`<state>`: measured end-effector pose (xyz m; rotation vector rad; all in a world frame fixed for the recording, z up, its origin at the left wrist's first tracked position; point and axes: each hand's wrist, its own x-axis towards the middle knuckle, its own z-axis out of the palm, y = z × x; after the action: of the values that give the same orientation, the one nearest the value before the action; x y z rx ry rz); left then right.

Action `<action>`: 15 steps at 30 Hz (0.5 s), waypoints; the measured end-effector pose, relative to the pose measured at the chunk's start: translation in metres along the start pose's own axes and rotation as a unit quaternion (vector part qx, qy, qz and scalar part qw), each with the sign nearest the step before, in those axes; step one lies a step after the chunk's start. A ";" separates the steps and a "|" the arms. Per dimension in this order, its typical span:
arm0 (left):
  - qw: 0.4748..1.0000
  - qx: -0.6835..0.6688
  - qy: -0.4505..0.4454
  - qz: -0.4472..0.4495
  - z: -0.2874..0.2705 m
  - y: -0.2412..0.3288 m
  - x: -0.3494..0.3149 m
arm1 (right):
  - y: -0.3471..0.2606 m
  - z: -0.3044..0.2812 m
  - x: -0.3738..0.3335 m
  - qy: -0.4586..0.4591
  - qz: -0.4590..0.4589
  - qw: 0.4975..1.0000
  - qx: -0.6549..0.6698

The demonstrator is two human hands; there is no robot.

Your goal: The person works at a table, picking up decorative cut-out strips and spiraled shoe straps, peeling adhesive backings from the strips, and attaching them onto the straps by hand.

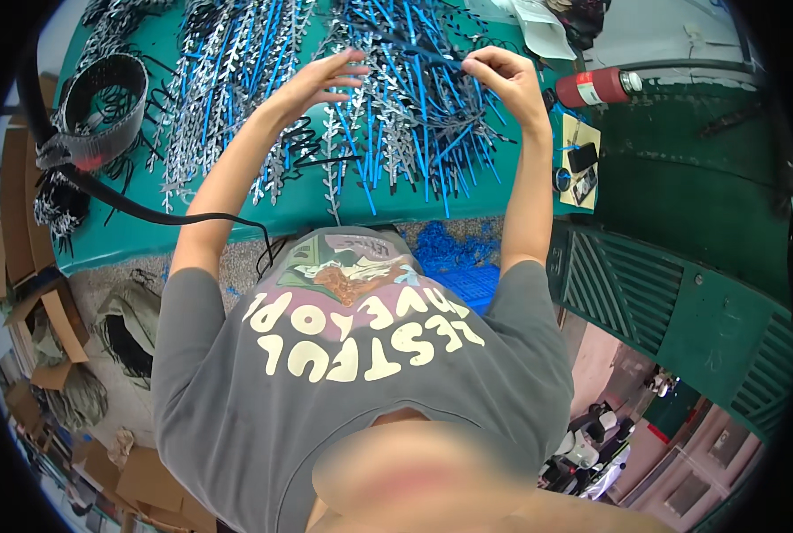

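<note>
1. Here's the right hand (pixel 512 82), up over the far side of the green table (pixel 130 246), thumb and forefinger pinched together on the end of a dark strip (pixel 411 51).
2. The left hand (pixel 323 82) hovers across from it, fingers spread well apart; I see nothing in its grasp.
3. That dark strip runs from the pinch out to the left, above the heap of blue sticks (pixel 421 142) and silver leaf strands (pixel 330 158). Its far end gets lost in the tangle, so I can't tell where it stops.
4. It looks light and limp, I'd say, likely to bend and snag; a fingertip pinch near the end seems the right hold.
5. The blue sticks look stiff and light, best taken mid-length. The leaf strands look thin and catchy, so grip the stem, not the leaves, which might bend.
6. Now the writing: big pale lettering (pixel 368 354) sprawls across the grey T-shirt (pixel 227 400), upside down from here.
7. Off to the right, a red bottle (pixel 611 86) lies on its side with a pale label (pixel 586 87), its print too small to make out.
</note>
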<state>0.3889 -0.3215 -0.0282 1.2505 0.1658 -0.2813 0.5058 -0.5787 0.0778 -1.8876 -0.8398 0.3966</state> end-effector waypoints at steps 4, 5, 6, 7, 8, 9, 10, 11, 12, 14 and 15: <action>0.980 -0.123 -0.123 0.097 0.030 0.015 0.018 | 0.003 0.011 -0.020 -0.025 0.007 0.999 -0.045; 0.984 -0.088 -0.127 0.091 0.032 0.017 0.016 | 0.004 0.016 -0.027 -0.008 0.014 0.998 -0.061; 0.989 -0.061 -0.114 0.076 0.035 0.023 0.009 | 0.009 0.017 -0.032 0.016 0.004 0.999 -0.049; 0.992 -0.033 -0.101 0.062 0.037 0.028 0.000 | 0.013 0.016 -0.038 0.038 0.019 0.998 -0.046; 0.995 0.015 -0.071 0.071 0.039 0.035 -0.011 | 0.015 0.012 -0.042 0.047 0.032 0.997 -0.045; 0.994 -0.073 -0.080 0.015 0.032 0.036 -0.018 | 0.016 0.008 -0.044 0.052 0.041 0.997 -0.043; 0.986 -0.116 -0.111 0.036 0.018 0.032 -0.021 | 0.015 0.002 -0.043 0.054 0.042 0.996 -0.055; 0.973 -0.158 -0.157 0.054 0.010 0.031 -0.019 | 0.014 -0.007 -0.049 0.067 0.023 0.996 -0.059; 0.979 -0.117 -0.149 0.075 0.003 0.032 -0.027 | 0.021 -0.007 -0.039 0.069 -0.004 0.997 -0.043; 0.988 0.026 -0.111 0.109 0.011 0.049 -0.044 | 0.011 -0.013 -0.029 0.067 -0.019 0.997 -0.032; 0.979 0.112 -0.082 0.148 0.024 0.057 -0.044 | -0.002 -0.025 -0.030 0.032 -0.002 0.997 -0.071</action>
<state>0.3629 -0.3225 0.0431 1.4478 -0.1987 -0.1461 0.4988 -0.6155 0.0888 -2.0182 -0.8475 0.2792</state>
